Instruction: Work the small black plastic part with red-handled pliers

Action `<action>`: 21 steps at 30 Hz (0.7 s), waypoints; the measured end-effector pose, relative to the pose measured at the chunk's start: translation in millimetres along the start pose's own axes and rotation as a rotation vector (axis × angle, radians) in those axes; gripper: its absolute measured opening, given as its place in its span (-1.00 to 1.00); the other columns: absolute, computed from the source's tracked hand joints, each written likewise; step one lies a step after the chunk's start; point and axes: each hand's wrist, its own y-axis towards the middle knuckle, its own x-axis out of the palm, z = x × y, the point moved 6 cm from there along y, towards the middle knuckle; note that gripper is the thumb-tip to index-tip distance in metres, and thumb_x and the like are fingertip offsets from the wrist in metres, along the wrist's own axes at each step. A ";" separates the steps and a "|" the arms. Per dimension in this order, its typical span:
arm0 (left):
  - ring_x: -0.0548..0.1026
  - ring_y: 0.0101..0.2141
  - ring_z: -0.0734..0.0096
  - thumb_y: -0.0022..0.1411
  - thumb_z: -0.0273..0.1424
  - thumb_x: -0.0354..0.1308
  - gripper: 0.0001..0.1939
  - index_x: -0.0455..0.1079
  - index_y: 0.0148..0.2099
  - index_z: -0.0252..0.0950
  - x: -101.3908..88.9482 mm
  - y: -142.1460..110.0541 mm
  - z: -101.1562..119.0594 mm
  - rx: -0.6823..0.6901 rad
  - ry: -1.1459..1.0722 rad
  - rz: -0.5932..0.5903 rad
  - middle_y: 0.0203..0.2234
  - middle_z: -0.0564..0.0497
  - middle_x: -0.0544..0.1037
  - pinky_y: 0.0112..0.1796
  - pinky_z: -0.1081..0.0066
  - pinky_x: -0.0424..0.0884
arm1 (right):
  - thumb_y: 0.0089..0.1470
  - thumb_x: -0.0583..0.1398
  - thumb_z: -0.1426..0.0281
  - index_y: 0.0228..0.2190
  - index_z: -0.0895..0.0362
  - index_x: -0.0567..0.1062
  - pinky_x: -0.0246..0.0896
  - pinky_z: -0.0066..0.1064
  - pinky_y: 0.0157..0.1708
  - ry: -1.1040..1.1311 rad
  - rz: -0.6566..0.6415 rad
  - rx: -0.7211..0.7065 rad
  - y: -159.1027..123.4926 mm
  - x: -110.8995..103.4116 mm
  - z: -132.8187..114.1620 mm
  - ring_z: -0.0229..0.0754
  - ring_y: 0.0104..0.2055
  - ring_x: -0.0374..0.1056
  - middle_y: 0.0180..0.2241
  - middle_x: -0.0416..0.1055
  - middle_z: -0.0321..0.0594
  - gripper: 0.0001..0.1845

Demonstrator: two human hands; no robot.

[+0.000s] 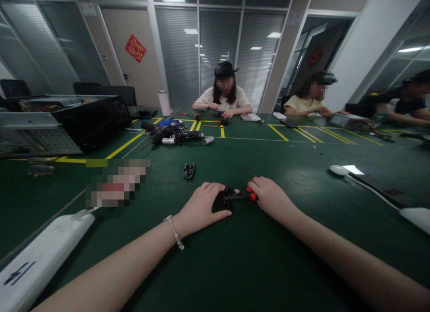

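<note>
My left hand is closed around a small black plastic part, pressing it on the green table. In my right hand are pliers with red handles. Their dark jaws point left and reach the black part; whether they grip it I cannot tell. A thin rod-like end sticks out above my right fingers. Beyond my left hand lies a small black-and-silver piece, apart from both hands.
A black computer case lies at the left. Further back is a heap of tools and cables, with a grey cylinder beside it. A white power bank is near left; a white cable runs at right. People sit across the table.
</note>
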 end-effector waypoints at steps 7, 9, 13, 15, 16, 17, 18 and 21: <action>0.23 -0.04 0.17 0.05 -0.09 0.10 -0.46 0.15 0.03 -0.22 0.1 0.8 1.2 0.002 0.013 -0.006 -0.04 -0.05 0.30 -0.08 0.21 0.20 | -0.15 0.08 0.66 -0.27 0.25 0.40 0.19 -0.27 -0.25 0.008 0.013 -0.001 0.0 -2.3 -1.2 -0.11 -0.25 0.27 -0.28 0.36 -0.07 -0.68; 0.23 -0.05 0.18 0.06 -0.09 0.09 -0.47 0.15 0.02 -0.22 -0.1 0.7 1.0 0.003 0.014 -0.004 -0.04 -0.04 0.30 -0.08 0.22 0.20 | -0.15 0.07 0.65 -0.28 0.24 0.40 0.19 -0.28 -0.26 0.005 0.008 0.005 0.4 -2.6 -1.1 -0.12 -0.27 0.27 -0.30 0.36 -0.07 -0.69; 0.23 -0.04 0.18 0.06 -0.08 0.08 -0.47 0.15 0.03 -0.22 0.1 0.4 0.5 0.001 0.010 -0.010 -0.04 -0.03 0.30 -0.08 0.22 0.21 | -0.14 0.07 0.64 -0.28 0.24 0.41 0.20 -0.27 -0.27 -0.008 0.012 0.019 0.5 -1.7 0.2 -0.12 -0.27 0.27 -0.29 0.36 -0.07 -0.69; 0.23 -0.04 0.18 0.06 -0.08 0.08 -0.46 0.15 0.03 -0.22 0.0 0.5 0.3 0.001 0.014 -0.008 -0.04 -0.04 0.30 -0.08 0.21 0.21 | -0.13 0.06 0.65 -0.28 0.23 0.41 0.20 -0.27 -0.26 -0.003 0.023 0.017 0.1 -1.6 0.4 -0.12 -0.27 0.27 -0.29 0.36 -0.08 -0.69; 0.23 -0.04 0.18 0.06 -0.08 0.08 -0.46 0.14 0.03 -0.22 0.0 0.6 0.2 0.000 0.017 -0.006 -0.04 -0.04 0.29 -0.08 0.20 0.21 | -0.13 0.06 0.65 -0.28 0.23 0.41 0.20 -0.26 -0.25 0.002 0.025 0.014 -0.1 -1.6 0.3 -0.12 -0.26 0.27 -0.29 0.36 -0.08 -0.69; 0.23 -0.04 0.18 0.06 -0.08 0.08 -0.46 0.14 0.04 -0.21 -0.1 0.6 0.0 -0.001 0.020 -0.004 -0.03 -0.04 0.29 -0.07 0.20 0.21 | -0.13 0.06 0.65 -0.29 0.23 0.41 0.20 -0.27 -0.25 0.008 0.023 0.006 -0.2 -1.5 -0.1 -0.12 -0.26 0.27 -0.28 0.36 -0.08 -0.69; 0.23 -0.04 0.19 0.06 -0.07 0.08 -0.45 0.14 0.04 -0.21 -0.1 0.7 -0.1 -0.002 0.022 -0.004 -0.03 -0.03 0.29 -0.07 0.21 0.21 | -0.13 0.06 0.65 -0.28 0.23 0.40 0.19 -0.27 -0.24 0.014 0.023 0.004 -0.3 -1.6 -0.2 -0.12 -0.25 0.26 -0.28 0.35 -0.08 -0.69; 0.23 -0.03 0.20 0.06 -0.06 0.07 -0.44 0.13 0.05 -0.21 0.1 0.6 -0.3 -0.002 0.024 -0.011 -0.03 -0.02 0.29 -0.07 0.22 0.21 | -0.12 0.05 0.65 -0.29 0.24 0.40 0.20 -0.28 -0.25 0.020 0.022 0.001 -0.2 -2.2 -0.2 -0.13 -0.26 0.26 -0.29 0.35 -0.08 -0.70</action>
